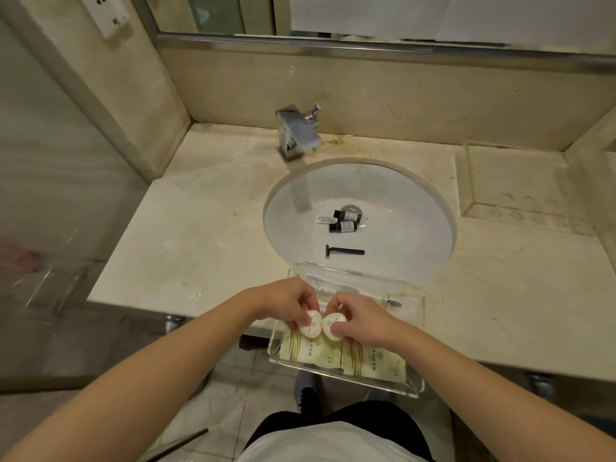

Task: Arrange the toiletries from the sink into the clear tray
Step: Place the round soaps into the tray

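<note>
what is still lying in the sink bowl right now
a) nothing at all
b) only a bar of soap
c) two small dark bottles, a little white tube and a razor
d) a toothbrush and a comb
c: two small dark bottles and a little white tube lie by the drain of the sink, with a dark razor nearer the person, while the left hand and right hand each hold a round white soap over the clear tray.

chrome faucet behind basin | mirror above (steel-framed) | wall socket upper left
</note>
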Available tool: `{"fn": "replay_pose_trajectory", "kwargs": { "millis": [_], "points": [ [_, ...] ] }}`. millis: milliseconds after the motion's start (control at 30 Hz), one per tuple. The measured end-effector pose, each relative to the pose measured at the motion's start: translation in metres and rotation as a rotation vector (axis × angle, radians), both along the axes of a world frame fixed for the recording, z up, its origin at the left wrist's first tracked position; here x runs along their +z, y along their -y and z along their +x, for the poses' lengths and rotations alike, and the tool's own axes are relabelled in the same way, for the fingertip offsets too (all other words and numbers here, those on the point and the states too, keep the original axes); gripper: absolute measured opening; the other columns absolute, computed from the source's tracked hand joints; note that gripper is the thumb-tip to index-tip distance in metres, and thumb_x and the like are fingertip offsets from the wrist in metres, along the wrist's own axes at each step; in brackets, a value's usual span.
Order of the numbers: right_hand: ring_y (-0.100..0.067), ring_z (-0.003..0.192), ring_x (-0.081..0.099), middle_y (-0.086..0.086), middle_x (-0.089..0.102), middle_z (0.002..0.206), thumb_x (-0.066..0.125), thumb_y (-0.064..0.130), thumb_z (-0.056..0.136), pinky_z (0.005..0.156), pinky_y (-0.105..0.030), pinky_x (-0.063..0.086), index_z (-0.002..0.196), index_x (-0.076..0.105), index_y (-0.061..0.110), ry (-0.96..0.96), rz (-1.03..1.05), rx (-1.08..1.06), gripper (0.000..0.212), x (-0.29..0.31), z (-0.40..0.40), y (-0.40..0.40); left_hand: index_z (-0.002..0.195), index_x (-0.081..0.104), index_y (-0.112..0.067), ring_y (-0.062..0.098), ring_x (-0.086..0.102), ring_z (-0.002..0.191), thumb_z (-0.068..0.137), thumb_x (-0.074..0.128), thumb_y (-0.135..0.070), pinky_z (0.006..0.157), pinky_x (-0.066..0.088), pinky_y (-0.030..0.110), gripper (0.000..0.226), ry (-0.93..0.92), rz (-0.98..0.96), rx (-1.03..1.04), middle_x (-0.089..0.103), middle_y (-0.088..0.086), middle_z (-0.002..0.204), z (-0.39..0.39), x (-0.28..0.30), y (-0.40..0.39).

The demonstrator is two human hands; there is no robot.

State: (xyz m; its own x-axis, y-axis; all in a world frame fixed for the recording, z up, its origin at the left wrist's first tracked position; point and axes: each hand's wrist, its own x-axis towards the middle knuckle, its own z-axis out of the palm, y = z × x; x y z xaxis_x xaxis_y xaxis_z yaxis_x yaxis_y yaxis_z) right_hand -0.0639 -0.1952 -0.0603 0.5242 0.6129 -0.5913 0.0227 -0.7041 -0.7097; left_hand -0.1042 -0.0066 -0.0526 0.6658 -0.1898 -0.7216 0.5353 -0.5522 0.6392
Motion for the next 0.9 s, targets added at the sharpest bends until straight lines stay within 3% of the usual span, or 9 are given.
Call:
{"fn": "replay_pose_trajectory", "kwargs": {
  "millis": [133, 400, 500, 600, 700, 800, 900],
  "points": [
    [-0.015, 0.057, 0.064, -0.005, 0.067, 0.091, 0.062, 0.009, 0.082, 0.055, -0.027, 0.053, 0.096, 0.059, 0.02, 0.027, -0.011, 0.045, 0.018, -0.005, -0.009, -0.002, 0.096, 0.063, -0.008, 0.021, 0.067, 0.075, 0.082, 0.067, 0.005, 0.067, 0.061, 0.027, 0.02, 0.012, 0.057, -0.032, 0.06, 0.004, 0.087, -0.008, -0.003, 0.0],
    [-0.023, 0.063, 0.071, -0.005, 0.069, 0.088, 0.068, 0.011, 0.076, 0.065, -0.039, 0.057, 0.093, 0.057, 0.018, 0.082, -0.037, 0.007, 0.021, -0.014, -0.021, 0.001, 0.091, 0.061, -0.012, 0.016, 0.067, 0.064, 0.083, 0.071, -0.004, 0.06, 0.056, 0.021, 0.015, 0.109, 0.233, -0.128, 0.063, 0.001, 0.08, -0.012, -0.006, 0.008],
    [-0.02, 0.077, 0.064, 0.002, 0.065, 0.091, 0.071, 0.02, 0.076, 0.072, -0.036, 0.053, 0.093, 0.058, 0.021, 0.246, -0.08, 0.051, 0.021, -0.014, -0.024, 0.0, 0.088, 0.059, -0.013, 0.014, 0.066, 0.061, 0.083, 0.071, -0.006, 0.062, 0.056, 0.022, 0.015, 0.143, 0.267, -0.145, 0.061, -0.002, 0.077, -0.011, -0.003, 0.008],
    [-0.017, 0.084, 0.055, 0.007, 0.048, 0.099, 0.066, 0.028, 0.083, 0.077, -0.029, 0.046, 0.105, 0.058, 0.023, 0.448, -0.083, 0.124, 0.023, -0.017, -0.031, 0.001, 0.082, 0.057, -0.015, 0.013, 0.066, 0.059, 0.081, 0.073, -0.005, 0.062, 0.057, 0.023, 0.018, 0.15, 0.254, -0.122, 0.061, -0.002, 0.075, -0.01, -0.001, 0.006],
    [-0.018, 0.08, 0.056, 0.006, 0.04, 0.105, 0.063, 0.032, 0.087, 0.075, -0.031, 0.049, 0.106, 0.056, 0.022, 0.538, -0.074, 0.157, 0.023, -0.02, -0.035, 0.005, 0.078, 0.057, -0.016, 0.013, 0.065, 0.061, 0.076, 0.077, -0.003, 0.061, 0.057, 0.024, 0.023, 0.148, 0.235, -0.12, 0.06, -0.001, 0.077, -0.008, -0.001, 0.005],
    [-0.019, 0.072, 0.056, 0.004, 0.036, 0.105, 0.064, 0.032, 0.084, 0.067, -0.032, 0.05, 0.1, 0.053, 0.019, 0.584, -0.077, 0.22, 0.023, -0.021, -0.035, 0.009, 0.078, 0.057, -0.018, 0.01, 0.058, 0.065, 0.071, 0.08, -0.006, 0.056, 0.047, 0.019, 0.027, 0.178, 0.276, -0.178, 0.057, -0.005, 0.076, -0.008, -0.002, 0.005],
    [-0.023, 0.069, 0.055, 0.001, 0.036, 0.105, 0.061, 0.029, 0.084, 0.063, -0.037, 0.051, 0.1, 0.052, 0.015, 0.638, -0.084, 0.311, 0.023, -0.022, -0.034, 0.013, 0.079, 0.059, -0.018, 0.009, 0.053, 0.068, 0.07, 0.081, -0.009, 0.064, 0.046, 0.022, 0.025, 0.237, 0.31, -0.182, 0.057, -0.008, 0.075, -0.007, -0.003, 0.008]
  ]
}}
